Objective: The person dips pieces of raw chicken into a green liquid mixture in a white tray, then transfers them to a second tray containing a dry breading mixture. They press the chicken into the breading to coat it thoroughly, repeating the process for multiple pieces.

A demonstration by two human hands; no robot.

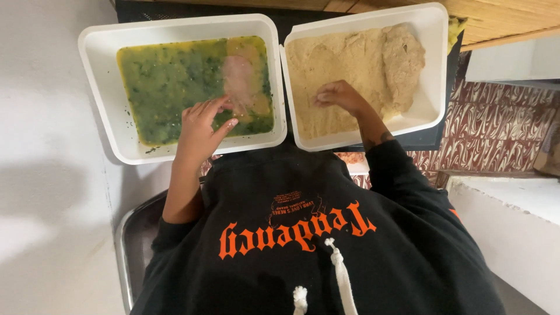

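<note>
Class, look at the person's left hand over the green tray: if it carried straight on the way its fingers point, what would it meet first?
The left hand would probably first meet the pale cutlet lying in the green egg mix; its fingertips seem almost on it already, though height is unclear.

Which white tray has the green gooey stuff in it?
The left tray holds green liquid; the right tray holds dry tan crumbs.
</note>
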